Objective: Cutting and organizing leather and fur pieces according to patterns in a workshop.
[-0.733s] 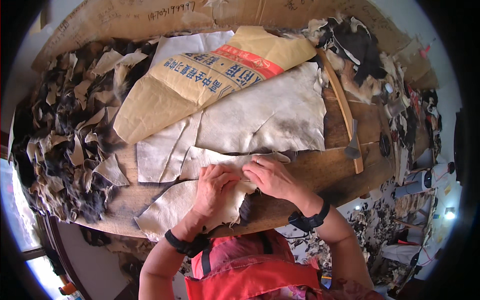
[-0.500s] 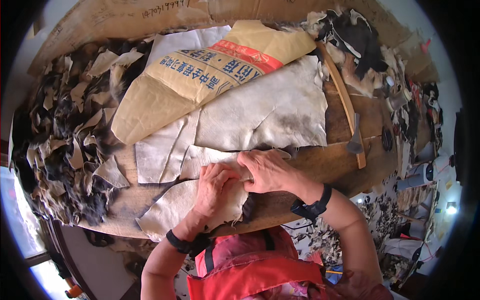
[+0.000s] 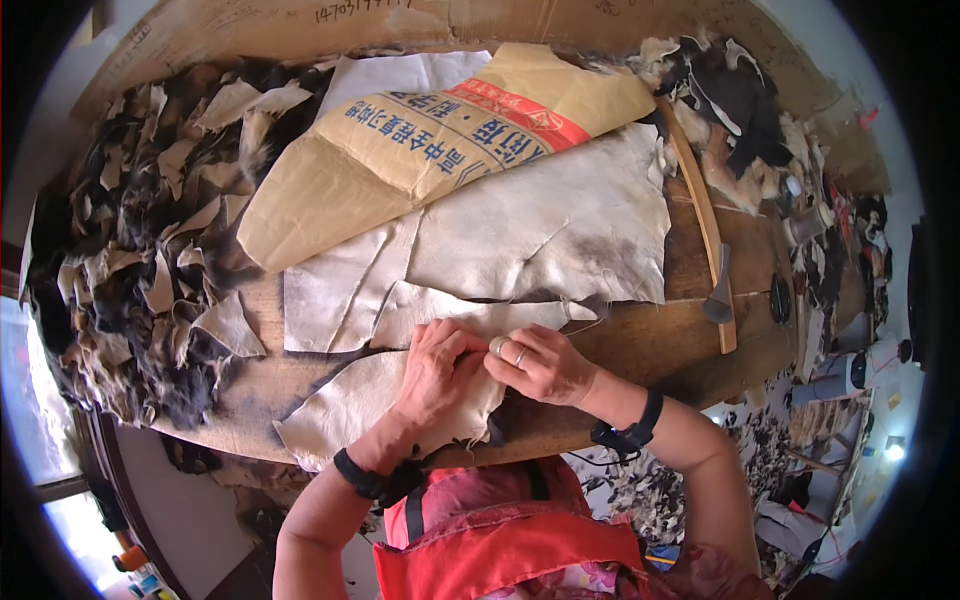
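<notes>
Two pale hide pieces lie at the table's front edge: a narrow strip [image 3: 425, 308] and a wider piece [image 3: 345, 405] nearer me. My left hand [image 3: 432, 375] is closed on their meeting edges, fingers bent over the join. Close beside it, my right hand [image 3: 542, 368] is pinched, thumb against fingers, with a ring on one finger; anything in the pinch is too small to make out. A thin thread-like line shows near the strip's right end. Beyond my hands lies a large whitish hide panel [image 3: 560, 235], partly covered by a printed brown paper sheet [image 3: 350, 195].
Fur and hide scraps [image 3: 150, 240] heap along the left side. On the right lie a curved wooden strip [image 3: 700, 215], a dark fan-shaped tool [image 3: 718, 300], a black oval object [image 3: 779, 300] and more fur pieces [image 3: 745, 110]. A cardboard wall [image 3: 480, 25] edges the back.
My right hand has turned and drawn slightly right and toward me, uncovering the strip's right end. My left hand stays on the join. The whole view has shifted slightly.
</notes>
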`<state>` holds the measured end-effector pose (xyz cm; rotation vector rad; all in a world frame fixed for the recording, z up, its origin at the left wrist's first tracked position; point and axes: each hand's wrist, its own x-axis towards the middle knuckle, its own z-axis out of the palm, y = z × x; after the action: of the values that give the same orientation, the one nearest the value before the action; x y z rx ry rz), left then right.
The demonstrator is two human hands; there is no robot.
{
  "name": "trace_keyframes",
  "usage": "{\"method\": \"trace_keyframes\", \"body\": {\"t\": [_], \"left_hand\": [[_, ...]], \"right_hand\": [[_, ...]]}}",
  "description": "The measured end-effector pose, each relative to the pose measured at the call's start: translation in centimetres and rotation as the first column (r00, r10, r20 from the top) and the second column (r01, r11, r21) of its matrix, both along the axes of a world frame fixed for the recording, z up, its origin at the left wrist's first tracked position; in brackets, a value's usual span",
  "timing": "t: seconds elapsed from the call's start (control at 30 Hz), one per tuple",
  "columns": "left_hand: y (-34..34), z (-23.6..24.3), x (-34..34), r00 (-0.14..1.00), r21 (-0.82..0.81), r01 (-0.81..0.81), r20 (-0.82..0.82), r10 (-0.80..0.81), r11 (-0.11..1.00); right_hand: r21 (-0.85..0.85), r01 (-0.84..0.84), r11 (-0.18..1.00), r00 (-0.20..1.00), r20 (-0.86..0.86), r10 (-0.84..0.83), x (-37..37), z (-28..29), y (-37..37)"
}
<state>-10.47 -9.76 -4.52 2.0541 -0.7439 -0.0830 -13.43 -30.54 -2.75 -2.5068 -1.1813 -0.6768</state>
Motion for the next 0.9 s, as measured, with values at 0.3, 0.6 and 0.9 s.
{"method": "trace_keyframes", "body": {"t": [0.3, 0.6, 0.9], "left_hand": [[-0.2, -1.0, 0.2, 0.990, 0.028, 0.042, 0.134, -0.046, 0.999], [-0.1, -0.5, -0.2, 0.980, -0.014, 0.016, 0.197, -0.013, 1.000], [-0.4, 0.0, -0.6, 0.973, 0.026, -0.009, 0.232, 0.003, 1.000]], "right_hand": [[0.362, -0.224, 0.905, 0.953, -0.114, 0.281, -2.9, 1.3, 4.2], [0.524, 0.326, 0.787, 0.798, -0.599, 0.068, -9.3, 9.0, -1.8], [-0.144, 0.765, 0.628, 0.555, -0.349, -0.755, -11.7, 13.8, -1.4]]}}
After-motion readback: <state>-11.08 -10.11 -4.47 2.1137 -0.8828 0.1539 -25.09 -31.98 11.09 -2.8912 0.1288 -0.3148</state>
